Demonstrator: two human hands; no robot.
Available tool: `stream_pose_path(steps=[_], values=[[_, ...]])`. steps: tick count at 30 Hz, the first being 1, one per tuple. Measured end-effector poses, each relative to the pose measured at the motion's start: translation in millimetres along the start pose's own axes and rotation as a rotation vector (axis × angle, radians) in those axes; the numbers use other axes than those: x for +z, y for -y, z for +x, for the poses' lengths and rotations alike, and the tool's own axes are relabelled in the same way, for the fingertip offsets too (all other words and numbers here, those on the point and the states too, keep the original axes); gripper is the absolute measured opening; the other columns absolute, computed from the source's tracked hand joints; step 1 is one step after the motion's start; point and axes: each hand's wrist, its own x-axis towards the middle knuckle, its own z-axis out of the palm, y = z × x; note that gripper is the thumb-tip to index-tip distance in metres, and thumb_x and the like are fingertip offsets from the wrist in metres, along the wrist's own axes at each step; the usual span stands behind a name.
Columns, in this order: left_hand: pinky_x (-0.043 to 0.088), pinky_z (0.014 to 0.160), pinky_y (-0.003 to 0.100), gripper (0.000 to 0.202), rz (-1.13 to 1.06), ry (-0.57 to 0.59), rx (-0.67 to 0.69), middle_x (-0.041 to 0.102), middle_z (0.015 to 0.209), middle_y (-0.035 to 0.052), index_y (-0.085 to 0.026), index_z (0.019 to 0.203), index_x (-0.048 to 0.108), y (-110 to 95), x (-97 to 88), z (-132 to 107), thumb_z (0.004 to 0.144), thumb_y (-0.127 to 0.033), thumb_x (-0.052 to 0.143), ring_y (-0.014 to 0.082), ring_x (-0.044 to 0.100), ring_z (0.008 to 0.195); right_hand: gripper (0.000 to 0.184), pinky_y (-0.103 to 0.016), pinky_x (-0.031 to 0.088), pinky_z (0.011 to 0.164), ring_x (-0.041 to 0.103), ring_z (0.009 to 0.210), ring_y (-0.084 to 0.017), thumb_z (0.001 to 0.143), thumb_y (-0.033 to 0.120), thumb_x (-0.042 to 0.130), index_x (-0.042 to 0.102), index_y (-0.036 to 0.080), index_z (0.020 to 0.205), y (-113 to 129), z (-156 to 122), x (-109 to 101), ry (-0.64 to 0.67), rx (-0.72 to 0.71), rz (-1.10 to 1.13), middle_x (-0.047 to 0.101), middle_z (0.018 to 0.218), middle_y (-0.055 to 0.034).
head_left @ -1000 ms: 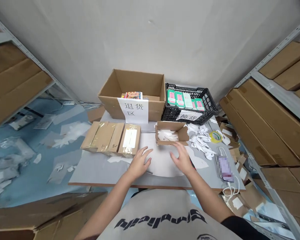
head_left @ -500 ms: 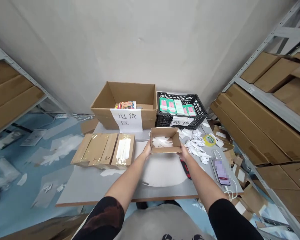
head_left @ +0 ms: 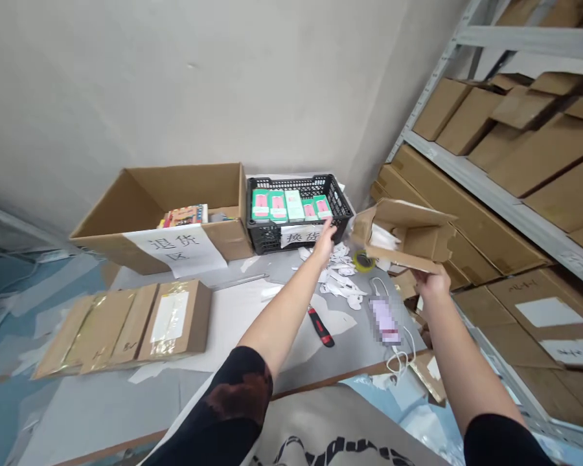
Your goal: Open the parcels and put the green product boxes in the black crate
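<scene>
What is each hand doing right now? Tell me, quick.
Left hand: open, empty, by the black crate.
Right hand: closed on the small cardboard box.

My right hand point(head_left: 431, 283) has the small cardboard box point(head_left: 402, 236) tipped up off the bench point(head_left: 252, 323); left hand point(head_left: 324, 243) is over by the black crate point(head_left: 296, 210).

Single head view – looks forward-down over table point(head_left: 223, 336), turned right toward shelving point(head_left: 490, 194) – mid-range.
</scene>
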Motion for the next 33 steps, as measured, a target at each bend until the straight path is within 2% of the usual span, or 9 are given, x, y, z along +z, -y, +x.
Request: stream_pose_path(steps=[2,4,8,11,15,19,21,24,33], values=[[0.032,0.114,0.040,0.048,-0.046,-0.038,-0.001,0.045,0.151,0.0025,-0.027,0.142,0.047,3,9.5,15,0.095,-0.036,0.041,0.0204,0.042,0.139,0.019,-0.031,0.058,0.063,0.063,0.065,-0.014,0.078,0.028,0.054,0.057,0.024,0.097,0,13,-18,-0.080,0.063,-0.059,0.065,0.080,0.0021],[0.032,0.115,0.038,0.048,-0.129,-0.094,-0.011,0.048,0.149,0.0042,-0.025,0.139,0.050,29,-5.0,1,0.092,-0.031,0.043,0.0201,0.043,0.138,0.016,-0.028,0.055,0.056,0.061,0.059,-0.013,0.072,0.022,0.061,0.058,0.020,0.087,-20,2,-24,-0.008,0.140,-0.126,0.064,0.072,0.0001],[0.037,0.113,0.042,0.036,0.082,-0.064,-0.179,0.063,0.130,0.0073,-0.022,0.117,0.066,104,-81.8,-94,0.084,-0.023,0.051,0.0238,0.055,0.126,0.022,-0.029,0.056,0.059,0.066,0.064,-0.017,0.061,0.020,0.073,0.064,0.017,0.081,-85,-76,-1,0.340,0.319,-0.208,0.069,0.074,-0.0045],[0.036,0.114,0.046,0.035,0.347,-0.172,-0.183,0.059,0.135,0.0060,-0.025,0.118,0.065,134,-154.7,-171,0.085,-0.025,0.051,0.0244,0.051,0.130,0.027,-0.030,0.057,0.067,0.069,0.076,-0.019,0.067,0.032,0.072,0.067,0.019,0.090,-126,-162,49,0.711,0.389,-0.247,0.072,0.084,-0.0064],[0.032,0.116,0.050,0.038,0.683,-0.462,-0.178,0.050,0.141,0.0134,-0.020,0.123,0.061,142,-252.6,-230,0.088,-0.026,0.048,0.0289,0.043,0.137,0.032,-0.034,0.056,0.079,0.067,0.097,-0.022,0.072,0.036,0.068,0.069,0.020,0.100,-162,-286,147,1.117,0.373,-0.354,0.071,0.104,-0.0093],[0.034,0.114,0.053,0.044,0.811,-0.597,-0.304,0.047,0.143,0.0172,-0.017,0.129,0.058,153,-324.9,-261,0.086,-0.024,0.050,0.0336,0.041,0.138,0.053,-0.037,0.050,0.096,0.057,0.122,-0.024,0.075,0.031,0.068,0.059,0.026,0.127,-191,-400,242,1.233,0.357,-0.373,0.055,0.140,-0.0108],[0.036,0.112,0.053,0.047,0.822,-0.583,-0.332,0.047,0.143,0.0175,-0.016,0.130,0.057,160,-342.8,-272,0.084,-0.022,0.051,0.0343,0.043,0.135,0.064,-0.041,0.047,0.101,0.050,0.130,-0.026,0.076,0.032,0.069,0.050,0.025,0.137,-204,-444,273,1.205,0.386,-0.387,0.046,0.150,-0.0118],[0.036,0.113,0.050,0.049,0.837,-0.526,-0.285,0.051,0.140,0.0178,-0.013,0.132,0.056,164,-351.3,-281,0.084,-0.020,0.050,0.0330,0.045,0.134,0.064,-0.041,0.048,0.100,0.052,0.129,-0.026,0.079,0.034,0.067,0.048,0.024,0.139,-222,-488,291,1.214,0.411,-0.386,0.052,0.145,-0.0104],[0.036,0.112,0.048,0.047,0.835,-0.427,-0.153,0.057,0.138,0.0076,-0.025,0.129,0.059,156,-367.2,-295,0.084,-0.014,0.048,0.0288,0.047,0.133,0.054,-0.040,0.055,0.090,0.066,0.107,-0.024,0.086,0.033,0.059,0.049,0.025,0.138,-237,-504,269,1.141,0.421,-0.299,0.070,0.118,-0.0065]])
